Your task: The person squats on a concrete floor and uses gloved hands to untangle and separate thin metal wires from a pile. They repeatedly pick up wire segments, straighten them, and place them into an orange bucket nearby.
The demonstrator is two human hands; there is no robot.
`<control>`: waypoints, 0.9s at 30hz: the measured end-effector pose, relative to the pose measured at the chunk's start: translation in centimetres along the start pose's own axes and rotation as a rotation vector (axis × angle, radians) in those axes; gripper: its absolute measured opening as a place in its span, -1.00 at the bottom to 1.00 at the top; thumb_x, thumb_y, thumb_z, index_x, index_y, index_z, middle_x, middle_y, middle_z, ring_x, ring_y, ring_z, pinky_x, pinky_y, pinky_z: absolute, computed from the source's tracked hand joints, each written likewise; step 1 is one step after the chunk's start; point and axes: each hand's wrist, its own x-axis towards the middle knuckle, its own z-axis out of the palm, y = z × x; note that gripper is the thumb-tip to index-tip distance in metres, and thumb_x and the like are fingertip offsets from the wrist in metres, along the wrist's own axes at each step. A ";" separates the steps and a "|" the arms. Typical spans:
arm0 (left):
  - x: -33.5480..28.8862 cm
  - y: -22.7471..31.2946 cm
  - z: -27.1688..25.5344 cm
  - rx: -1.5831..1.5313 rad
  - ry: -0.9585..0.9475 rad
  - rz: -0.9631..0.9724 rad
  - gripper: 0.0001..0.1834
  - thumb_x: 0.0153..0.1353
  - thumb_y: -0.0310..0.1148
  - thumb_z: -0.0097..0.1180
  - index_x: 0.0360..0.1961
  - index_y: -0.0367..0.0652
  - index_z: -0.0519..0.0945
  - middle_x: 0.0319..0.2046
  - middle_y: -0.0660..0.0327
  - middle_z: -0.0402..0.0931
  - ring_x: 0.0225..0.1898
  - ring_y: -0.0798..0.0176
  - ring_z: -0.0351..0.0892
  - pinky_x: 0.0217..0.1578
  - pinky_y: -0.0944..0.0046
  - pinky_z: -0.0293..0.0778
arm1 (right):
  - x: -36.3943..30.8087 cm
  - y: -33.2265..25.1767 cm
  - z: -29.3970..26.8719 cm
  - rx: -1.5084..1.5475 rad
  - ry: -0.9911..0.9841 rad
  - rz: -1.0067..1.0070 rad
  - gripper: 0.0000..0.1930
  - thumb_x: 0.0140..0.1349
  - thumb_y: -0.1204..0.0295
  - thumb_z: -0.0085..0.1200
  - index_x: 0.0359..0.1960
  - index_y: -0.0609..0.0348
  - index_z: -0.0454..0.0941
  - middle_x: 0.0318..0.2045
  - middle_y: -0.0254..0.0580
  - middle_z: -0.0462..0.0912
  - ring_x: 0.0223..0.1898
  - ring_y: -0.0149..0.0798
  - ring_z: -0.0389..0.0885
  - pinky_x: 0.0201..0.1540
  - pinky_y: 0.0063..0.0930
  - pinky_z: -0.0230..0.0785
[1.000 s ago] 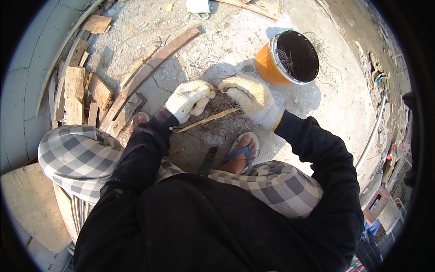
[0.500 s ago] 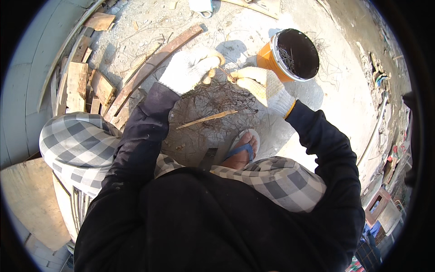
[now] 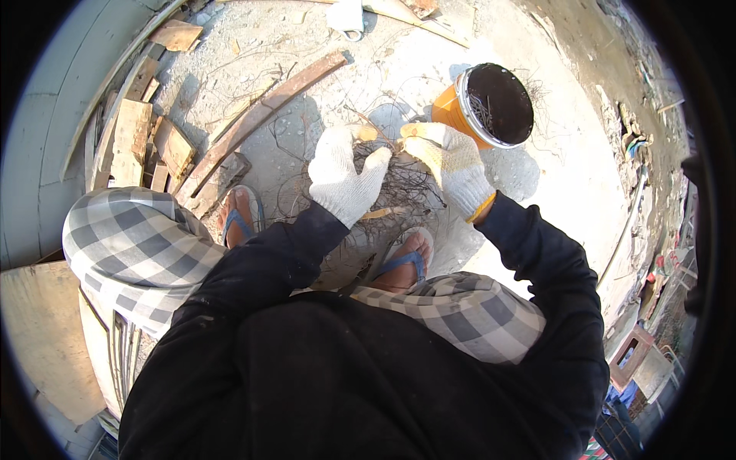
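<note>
Apparently, a thin brown metal wire [image 3: 376, 126] is slanting up-left from the pinching, white-knit-gloved right hand [image 3: 454, 159].
The white-knit-gloved left hand [image 3: 337, 170] is gaping close beside.

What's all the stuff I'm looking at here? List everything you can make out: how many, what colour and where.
wire tangle: 1 pile, dark brown, centre
thin wire: 1, brown, above centre
wood strip: 1, yellowish, at the tangle, partly hidden
bucket: 1, orange, upper right, wires inside
long plank: 1, reddish-brown, upper left
wood scraps: several, tan and brown, left
mug: 1, whitish, top centre
hollow block: 1, reddish, lower right
board: 1, tan, lower left
sandalled feet: 2, blue straps, below centre
trousers: 1 pair, grey-white checked, both sides
top: 1, black, bottom
left hand: 1, white glove, centre
right hand: 1, cream-white glove, pinching the thin wire
</note>
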 end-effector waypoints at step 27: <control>-0.1 1.0 0.3 0.241 -0.471 0.317 -0.50 0.15 -0.14 0.23 0.09 -0.13 0.55 -0.12 0.02 0.60 -0.05 -0.08 0.57 -0.02 -0.02 0.43 | 0.3 -3.1 -2.3 -0.436 0.059 -0.210 -0.61 0.20 0.39 0.27 0.05 0.17 0.50 -0.40 -0.20 0.64 -0.38 -0.25 0.67 -0.28 -0.37 0.48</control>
